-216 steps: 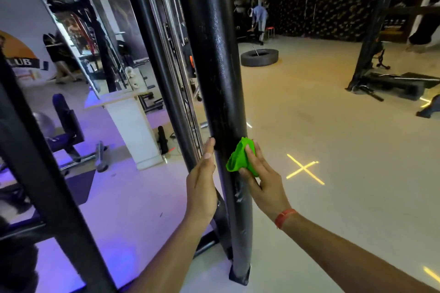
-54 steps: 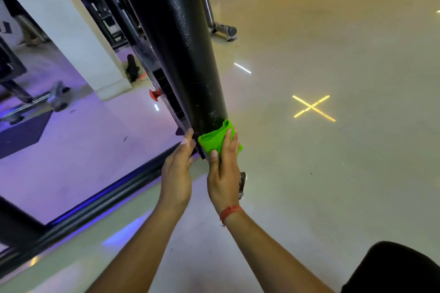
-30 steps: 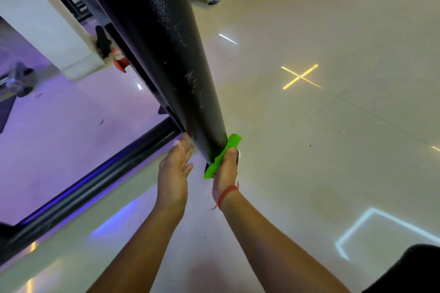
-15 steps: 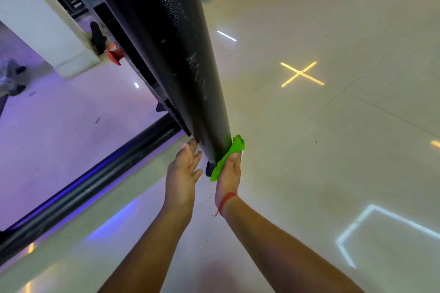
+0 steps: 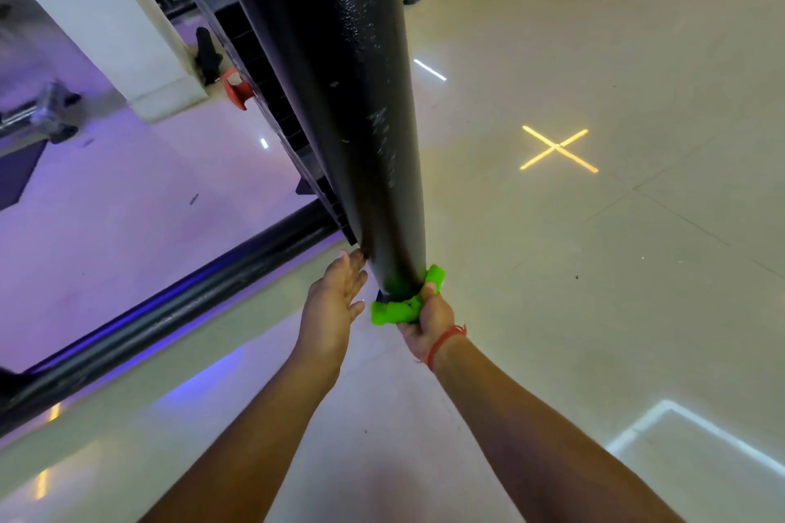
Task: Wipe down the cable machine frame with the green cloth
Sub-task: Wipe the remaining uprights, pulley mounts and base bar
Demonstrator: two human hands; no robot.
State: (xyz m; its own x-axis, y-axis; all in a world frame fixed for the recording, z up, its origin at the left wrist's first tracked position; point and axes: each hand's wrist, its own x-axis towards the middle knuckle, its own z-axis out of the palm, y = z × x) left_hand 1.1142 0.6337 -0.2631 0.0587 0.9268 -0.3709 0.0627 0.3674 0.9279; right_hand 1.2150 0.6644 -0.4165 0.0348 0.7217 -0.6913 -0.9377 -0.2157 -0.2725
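Note:
The black upright post of the cable machine frame [image 5: 340,98] runs down from the top of the view to the floor. At its very foot, my right hand [image 5: 427,316] grips the bunched green cloth [image 5: 399,304] and holds it against the post's base; the cloth wraps round the front of the post. My left hand [image 5: 335,301] lies flat with straight fingers, its fingertips touching the left side of the post just above the floor. The foot of the post is hidden behind the cloth.
A black base bar [image 5: 170,310] of the frame runs along the floor to the left. The weight stack [image 5: 272,98] with a red pin knob [image 5: 235,91] sits behind the post. A white pillar [image 5: 110,25] stands at the upper left. Light tiled floor [image 5: 594,268] spreads to the right.
Both hands have followed the post from mid height down to its foot. In the last half second the cloth has bunched and wrapped round the front of the base.

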